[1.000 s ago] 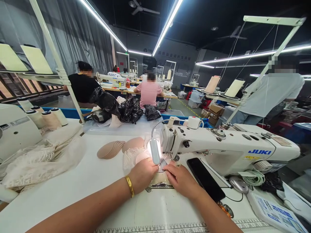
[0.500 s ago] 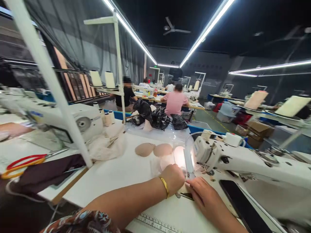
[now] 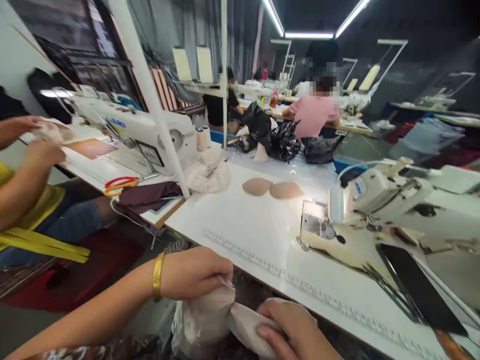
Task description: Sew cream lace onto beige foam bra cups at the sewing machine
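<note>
My left hand (image 3: 197, 274), with a gold bracelet on its wrist, is closed on a pale fabric piece (image 3: 210, 310) below the table's front edge. A second pale portion of the fabric (image 3: 247, 325) is pinched between the thumb and fingers of my right hand (image 3: 290, 325); the two portions meet between my hands. Clear plastic shows under the left portion. Two beige oval pads (image 3: 287, 190) lie side by side on the white table. At the right, a sewing machine (image 3: 390, 192) stands with its lit needle area and metal plate (image 3: 315, 220) uncovered.
A phone (image 3: 420, 290) and thread snips (image 3: 392, 290) lie right of the machine's plate. A printed ruler (image 3: 300, 285) runs along the table's front edge. At left are red-and-yellow-handled scissors (image 3: 122, 185), dark cloth (image 3: 150, 195), a white post (image 3: 150, 95) and a co-worker's hands (image 3: 45, 145).
Both my hands have moved from the machine's needle area to below the table edge, bringing the pale fabric along. The view has turned left and down.
</note>
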{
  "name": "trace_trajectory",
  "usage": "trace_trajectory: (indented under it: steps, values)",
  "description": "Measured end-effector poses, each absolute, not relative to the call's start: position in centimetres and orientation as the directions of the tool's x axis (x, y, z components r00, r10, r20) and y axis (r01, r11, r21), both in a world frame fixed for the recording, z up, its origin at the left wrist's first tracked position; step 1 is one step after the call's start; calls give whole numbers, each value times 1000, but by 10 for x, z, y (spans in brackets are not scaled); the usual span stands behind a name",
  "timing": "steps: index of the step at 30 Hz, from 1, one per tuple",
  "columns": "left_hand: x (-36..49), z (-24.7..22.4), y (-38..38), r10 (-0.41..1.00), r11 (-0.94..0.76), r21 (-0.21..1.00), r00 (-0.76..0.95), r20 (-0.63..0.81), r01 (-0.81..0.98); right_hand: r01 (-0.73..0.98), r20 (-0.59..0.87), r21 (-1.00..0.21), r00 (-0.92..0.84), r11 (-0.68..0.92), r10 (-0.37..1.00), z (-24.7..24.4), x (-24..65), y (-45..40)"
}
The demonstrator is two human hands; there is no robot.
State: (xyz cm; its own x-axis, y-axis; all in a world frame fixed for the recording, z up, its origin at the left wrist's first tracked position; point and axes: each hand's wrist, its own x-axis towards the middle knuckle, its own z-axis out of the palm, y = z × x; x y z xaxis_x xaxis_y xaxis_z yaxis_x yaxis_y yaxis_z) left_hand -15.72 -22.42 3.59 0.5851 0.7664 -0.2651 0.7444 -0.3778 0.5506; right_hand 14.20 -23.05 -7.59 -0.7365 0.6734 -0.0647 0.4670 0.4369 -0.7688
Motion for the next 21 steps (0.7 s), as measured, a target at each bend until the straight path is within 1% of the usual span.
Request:
trace_trajectory:
  steps: [1, 2, 3, 4, 5, 6, 7, 10, 12, 14, 15, 17, 18, 19, 20, 21]
  values:
    - [-159, 23, -231, 778, -358, 498, 547, -308, 790, 475, -142, -822, -704, 313, 696, -81, 138, -240]
    - [-156, 8, -238, 796, -338, 441, 502, -337, 831, 456, -173, -864, -667, 213, 725, -92, 136, -244]
    - [-151, -8, -247, 816, -316, 395, 460, -350, 862, 440, -203, -893, -586, 98, 784, -107, 136, -246]
    - [-143, -25, -256, 828, -303, 383, 440, -347, 873, 410, -258, -911, -491, -41, 832, -126, 139, -244]
    - [-134, -43, -265, 827, -300, 411, 449, -339, 861, 346, -329, -918, -397, -193, 857, -145, 141, -242]
    - [-124, -62, -272, 819, -302, 436, 465, -336, 848, 250, -423, -902, -349, -352, 836, -164, 143, -238]
    - [-114, -80, -278, 807, -321, 441, 486, -335, 838, 159, -501, -865, -338, -477, 797, -181, 143, -235]
    - [-91, -127, -283, 787, -365, 417, 515, -339, 832, 87, -573, -802, -391, -591, 720, -208, 136, -233]
    - [-82, -150, -282, 785, -398, 398, 531, -318, 827, 47, -597, -753, -466, -656, 653, -209, 130, -239]
    - [-77, -164, -282, 806, -413, 386, 528, -267, 825, -19, -612, -660, -565, -751, 552, -204, 128, -246]
    - [-76, -168, -282, 820, -407, 394, 520, -241, 824, -47, -608, -607, -615, -794, 502, -201, 128, -249]
    - [-78, -169, -284, 857, -335, 474, 473, -207, 815, -63, -599, -536, -675, -842, 432, -195, 131, -253]
    - [-82, -167, -284, 875, -280, 530, 440, -201, 801, -55, -599, -537, -678, -842, 426, -194, 132, -255]
    - [-87, -163, -284, 892, -225, 584, 407, -198, 779, -35, -604, -568, -661, -822, 446, -193, 133, -255]
    - [-95, -159, -283, 909, -174, 630, 369, -193, 757, -13, -604, -626, -623, -779, 496, -193, 132, -255]
    - [-105, -153, -282, 926, -133, 664, 330, -180, 736, 26, -581, -714, -580, -700, 571, -193, 129, -253]
